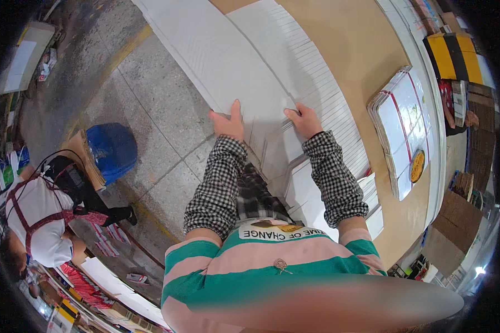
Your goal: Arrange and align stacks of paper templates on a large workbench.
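Note:
A long white cardboard sheet (pixel 222 61) reaches from my hands toward the far left, past the table's edge. My left hand (pixel 229 125) grips the near left corner of it, thumb on top and fingers curled underneath. At the near right corner my right hand (pixel 305 122) pinches the same sheet, its fingers mostly hidden below. Beneath and to the right of it lies a fanned stack of white cardboard sheets (pixel 322 72), their edges overlapping in rows. More white pieces (pixel 308 194) show under my right forearm.
The tan tabletop (pixel 344 33) carries a strapped bundle of white flat cartons (pixel 400 127), with a yellow roll (pixel 418 166) on it. Left on the floor stands a blue tub (pixel 111 150) beside a seated person (pixel 44 216). Another person (pixel 455 111) is at the far right.

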The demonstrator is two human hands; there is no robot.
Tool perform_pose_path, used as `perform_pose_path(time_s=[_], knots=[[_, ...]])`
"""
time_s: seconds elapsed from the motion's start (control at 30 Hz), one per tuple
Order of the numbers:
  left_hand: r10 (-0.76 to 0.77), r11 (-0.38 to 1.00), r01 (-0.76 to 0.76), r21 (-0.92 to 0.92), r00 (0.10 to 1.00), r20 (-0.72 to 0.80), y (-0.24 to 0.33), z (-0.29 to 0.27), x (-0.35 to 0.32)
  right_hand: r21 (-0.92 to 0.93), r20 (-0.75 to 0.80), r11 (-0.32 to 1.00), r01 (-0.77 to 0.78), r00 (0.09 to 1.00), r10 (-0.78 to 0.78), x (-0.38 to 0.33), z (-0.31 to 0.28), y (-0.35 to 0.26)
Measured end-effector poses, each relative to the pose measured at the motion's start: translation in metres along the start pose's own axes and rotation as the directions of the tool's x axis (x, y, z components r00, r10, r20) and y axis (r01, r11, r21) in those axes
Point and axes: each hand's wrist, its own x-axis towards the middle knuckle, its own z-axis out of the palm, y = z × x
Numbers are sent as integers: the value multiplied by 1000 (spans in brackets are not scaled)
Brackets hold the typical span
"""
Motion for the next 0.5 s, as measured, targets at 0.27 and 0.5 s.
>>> perform_pose_path(time_s=[0.27, 0.5], knots=[[27, 999, -26, -42, 1000, 6, 6, -1, -2, 134, -115, 982, 131, 987, -116, -2, 5, -3], [85, 996, -85, -29, 996, 4, -7, 13, -1, 433, -535, 901, 17, 809, 242, -51, -68, 123]])
